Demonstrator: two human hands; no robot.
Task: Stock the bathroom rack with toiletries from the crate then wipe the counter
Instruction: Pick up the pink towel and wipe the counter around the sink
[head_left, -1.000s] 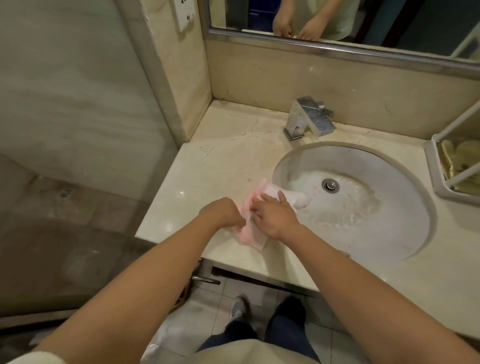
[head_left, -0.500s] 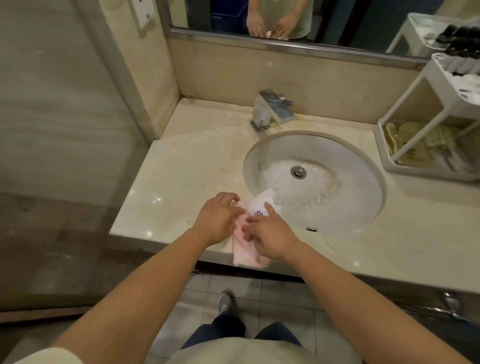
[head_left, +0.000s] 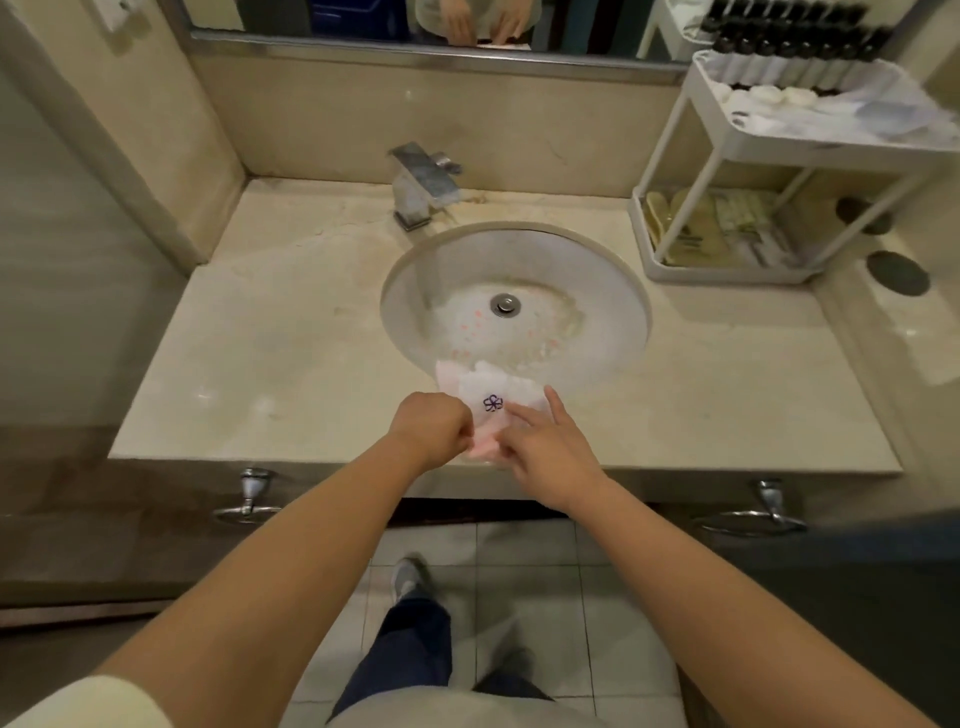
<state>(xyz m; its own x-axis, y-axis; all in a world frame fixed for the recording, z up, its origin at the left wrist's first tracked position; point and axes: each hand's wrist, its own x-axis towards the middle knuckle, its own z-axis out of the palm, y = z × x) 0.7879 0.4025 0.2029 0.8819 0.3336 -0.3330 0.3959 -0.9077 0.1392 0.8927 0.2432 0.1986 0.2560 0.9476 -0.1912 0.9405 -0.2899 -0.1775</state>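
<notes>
A pink and white cloth (head_left: 485, 397) with a small purple emblem lies on the front lip of the beige marble counter (head_left: 270, 358), partly over the sink's edge. My left hand (head_left: 434, 426) grips the cloth's left side with curled fingers. My right hand (head_left: 545, 441) rests on its right side, index and middle fingers stretched out flat, thumb pinching the lower edge. The white two-tier rack (head_left: 727, 140) stands at the back right; its top shelf holds a row of dark-capped bottles (head_left: 789, 47) and white items, its lower tray slippers and packets.
A round sink (head_left: 587, 291) with a steel drain sits mid-counter, a chrome faucet (head_left: 423, 182) behind it. A mirror runs along the back wall. Two dark round discs (head_left: 898, 273) lie right of the rack. Towel rings (head_left: 249, 499) hang under the counter's front edge.
The view has pulled back and swung right, bringing the whole rack into sight. The cloth has been unfolded wider, showing its emblem, and my right fingers have straightened over it.
</notes>
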